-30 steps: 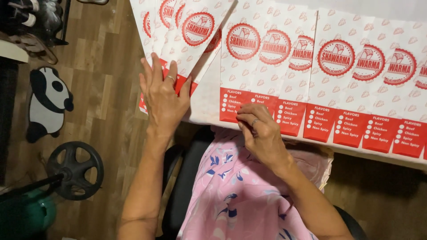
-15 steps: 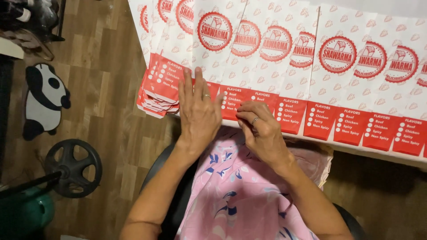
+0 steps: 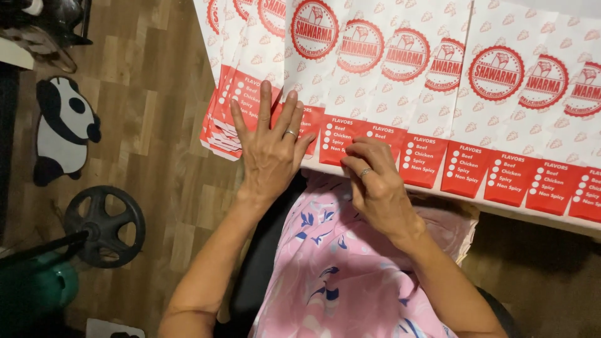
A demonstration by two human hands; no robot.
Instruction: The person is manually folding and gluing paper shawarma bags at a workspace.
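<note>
A row of overlapping white paper sleeves with red round marks and red bottom strips lies along a table edge. My left hand rests flat, fingers spread, on the red strips at the left end of the row, beside a fanned stack of the same sleeves that overhangs the edge. My right hand, fingers curled, touches the lower edge of a sleeve's red strip near the middle. Each hand wears a ring.
Below the table lies a wooden floor. On it are a panda-shaped mat, a black weight plate and a green object at the lower left. My lap is covered in pink patterned cloth.
My left hand has moved from the stack at the left to the right, onto the red strips next to my right hand. My right hand has stayed at the sleeve's lower edge.
</note>
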